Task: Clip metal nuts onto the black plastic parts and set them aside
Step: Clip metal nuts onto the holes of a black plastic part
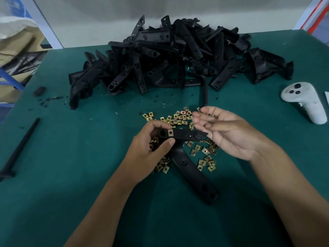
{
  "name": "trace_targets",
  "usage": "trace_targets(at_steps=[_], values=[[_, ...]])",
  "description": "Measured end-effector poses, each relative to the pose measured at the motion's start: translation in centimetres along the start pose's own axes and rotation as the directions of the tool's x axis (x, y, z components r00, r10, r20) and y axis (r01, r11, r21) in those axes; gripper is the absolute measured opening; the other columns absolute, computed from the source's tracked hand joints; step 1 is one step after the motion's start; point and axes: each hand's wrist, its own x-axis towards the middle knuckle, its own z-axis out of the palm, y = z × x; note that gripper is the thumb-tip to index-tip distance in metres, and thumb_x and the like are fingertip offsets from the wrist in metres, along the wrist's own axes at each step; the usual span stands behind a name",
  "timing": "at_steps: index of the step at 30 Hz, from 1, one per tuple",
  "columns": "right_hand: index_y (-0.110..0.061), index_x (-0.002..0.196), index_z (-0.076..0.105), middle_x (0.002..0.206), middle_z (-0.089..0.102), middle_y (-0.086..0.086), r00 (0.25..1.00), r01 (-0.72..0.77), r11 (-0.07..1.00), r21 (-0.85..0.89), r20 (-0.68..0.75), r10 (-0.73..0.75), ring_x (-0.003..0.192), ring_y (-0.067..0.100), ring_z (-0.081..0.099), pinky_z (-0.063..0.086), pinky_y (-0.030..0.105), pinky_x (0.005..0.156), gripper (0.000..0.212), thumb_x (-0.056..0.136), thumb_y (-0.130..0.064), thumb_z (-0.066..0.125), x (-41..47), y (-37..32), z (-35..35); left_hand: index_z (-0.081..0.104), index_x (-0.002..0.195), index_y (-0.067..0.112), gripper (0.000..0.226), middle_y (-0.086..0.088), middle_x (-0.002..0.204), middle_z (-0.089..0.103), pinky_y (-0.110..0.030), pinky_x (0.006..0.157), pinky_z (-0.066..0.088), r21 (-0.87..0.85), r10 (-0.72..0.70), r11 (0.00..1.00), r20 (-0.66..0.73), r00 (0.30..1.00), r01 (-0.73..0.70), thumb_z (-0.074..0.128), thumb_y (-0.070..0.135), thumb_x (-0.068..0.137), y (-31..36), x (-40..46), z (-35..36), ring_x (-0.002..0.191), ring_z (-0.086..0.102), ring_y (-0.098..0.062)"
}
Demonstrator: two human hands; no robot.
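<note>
View count: one, the head camera; no second view shared the scene.
Position: it sat on the person's head, above the near edge of the green worktop [53, 175].
Direction: it faced forward and down, across the worktop toward a pale wall [89, 18] behind the far edge.
Nearness: it was close to the work; both forearms entered from the bottom edge, and the left hand [153, 148] and right hand [226, 132] met near the frame's centre.
Reach: the heap of black plastic parts [174, 56] filled the upper middle; a white controller [302, 100] lay at the right margin, a black rod [19, 150] at the left.
Lens: wide-angle; the worktop's far edge bowed.
</note>
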Motion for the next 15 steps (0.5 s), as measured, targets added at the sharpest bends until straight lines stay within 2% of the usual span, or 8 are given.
trace_targets(at_steps=[2, 4, 7, 9, 12, 15], values=[[0.001, 0.130, 0.053, 0.127, 0.068, 0.021, 0.999, -0.005, 1.000, 0.019, 0.034, 0.005, 0.121, 0.028, 0.066, 0.057, 0.029, 0.094, 0.043, 0.095, 0.023, 0.039, 0.02, 0.11, 0.05, 0.057, 0.122, 0.041, 0.030, 0.016, 0.113, 0.065, -0.027, 0.091, 0.051, 0.037, -0.005, 0.999, -0.003, 1.000, 0.006, 0.064, 0.040, 0.093, -0.05, -0.14, -0.08, 0.109, 0.063, -0.012], [-0.001, 0.134, 0.052, 0.127, 0.068, 0.021, 0.999, 0.001, 1.000, 0.015, 0.034, -0.001, 0.121, 0.029, 0.066, 0.057, 0.027, 0.092, 0.043, 0.093, 0.014, 0.050, 0.01, 0.12, 0.18, 0.057, 0.126, 0.046, 0.036, 0.019, 0.113, 0.063, -0.033, 0.088, 0.053, 0.078, -0.017, 0.997, -0.012, 1.000, 0.018, 0.063, 0.044, 0.091, 0.04, -0.15, -0.06, 0.107, 0.062, -0.010], [-0.004, 0.133, 0.055, 0.123, 0.071, 0.017, 1.000, 0.023, 0.997, -0.070, -0.001, -0.023, 0.115, 0.025, 0.069, 0.058, 0.023, 0.085, 0.047, 0.087, -0.001, 0.062, -0.03, 0.23, 0.41, 0.060, 0.121, 0.049, 0.040, 0.022, 0.113, 0.065, -0.019, 0.088, 0.050, 0.084, 0.000, 0.996, -0.007, 1.000, 0.001, 0.073, 0.050, 0.083, 0.21, -0.03, 0.02, 0.109, 0.063, -0.005], [-0.008, 0.130, 0.060, 0.119, 0.074, 0.014, 0.999, 0.033, 0.987, -0.154, -0.007, -0.035, 0.111, 0.022, 0.072, 0.059, 0.022, 0.082, 0.044, 0.086, -0.009, 0.066, -0.11, 0.32, 0.58, 0.064, 0.115, 0.048, 0.041, 0.021, 0.110, 0.068, -0.016, 0.087, 0.051, 0.093, -0.003, 0.996, -0.001, 1.000, 0.003, 0.078, 0.051, 0.076, 0.24, 0.06, 0.08, 0.105, 0.065, -0.005], [-0.016, 0.115, 0.070, 0.114, 0.076, 0.010, 0.999, 0.049, 0.964, -0.261, 0.024, -0.044, 0.104, 0.017, 0.074, 0.058, 0.020, 0.080, 0.029, 0.086, -0.019, 0.067, -0.33, 0.41, 0.79, 0.069, 0.107, 0.043, 0.034, 0.018, 0.101, 0.072, -0.014, 0.080, 0.050, 0.099, -0.003, 0.995, -0.014, 1.000, 0.004, 0.079, 0.049, 0.074, 0.08, 0.04, 0.15, 0.093, 0.068, -0.005], [-0.021, 0.101, 0.073, 0.107, 0.077, 0.001, 0.995, 0.083, 0.949, -0.305, 0.078, -0.062, 0.093, 0.007, 0.070, 0.055, 0.019, 0.076, 0.016, 0.087, -0.021, 0.066, -0.37, 0.72, 0.84, 0.070, 0.104, 0.046, 0.032, 0.019, 0.099, 0.073, -0.023, 0.080, 0.055, 0.110, -0.018, 0.994, -0.031, 0.999, 0.022, 0.080, 0.051, 0.074, -0.05, 0.03, 0.15, 0.092, 0.069, -0.008]])
